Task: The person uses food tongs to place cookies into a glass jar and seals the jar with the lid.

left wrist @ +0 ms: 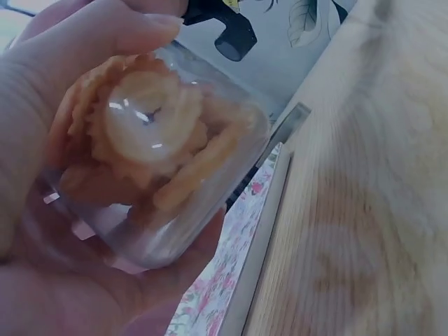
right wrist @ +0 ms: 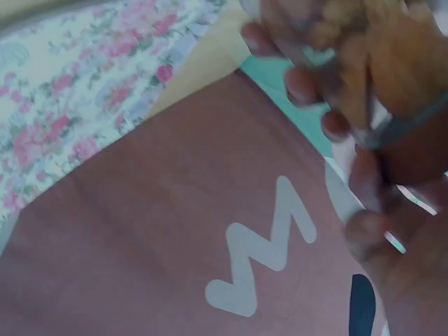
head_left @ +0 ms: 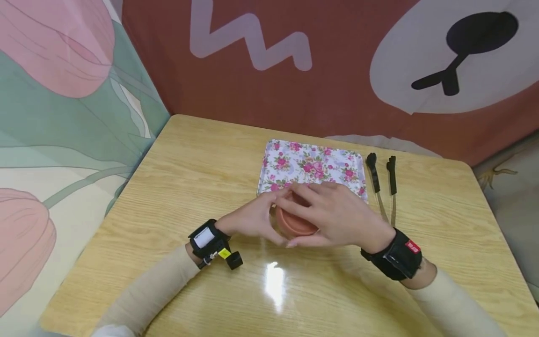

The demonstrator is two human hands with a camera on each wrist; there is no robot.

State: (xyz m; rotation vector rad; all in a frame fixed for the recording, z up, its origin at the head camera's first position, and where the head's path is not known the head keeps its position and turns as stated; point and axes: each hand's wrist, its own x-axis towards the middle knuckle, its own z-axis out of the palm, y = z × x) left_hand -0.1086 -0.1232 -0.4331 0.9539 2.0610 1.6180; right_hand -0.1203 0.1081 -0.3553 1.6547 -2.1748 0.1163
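Note:
Between my two hands is a clear jar [left wrist: 210, 231] with a brownish-orange lid [head_left: 296, 226]. Fluted, golden-brown cookies [left wrist: 143, 122] show through its wall in the left wrist view. My left hand [head_left: 254, 218] grips the jar's body from the left, thumb on one side and fingers on the other. From the right, my right hand [head_left: 338, 216] grips the lid, its fingers spread over the top and thumb at the near edge. The right wrist view shows the lid and cookies blurred. Most of the jar is hidden by the hands in the head view.
Behind the hands lies a floral tray [head_left: 313, 168] on the wooden table [head_left: 198, 159]. Tongs [head_left: 393, 180] with black ends lie to its right. A brown patterned cloth [head_left: 252, 93] hangs along the table's far edge, and a floral one [head_left: 84, 126] on the left.

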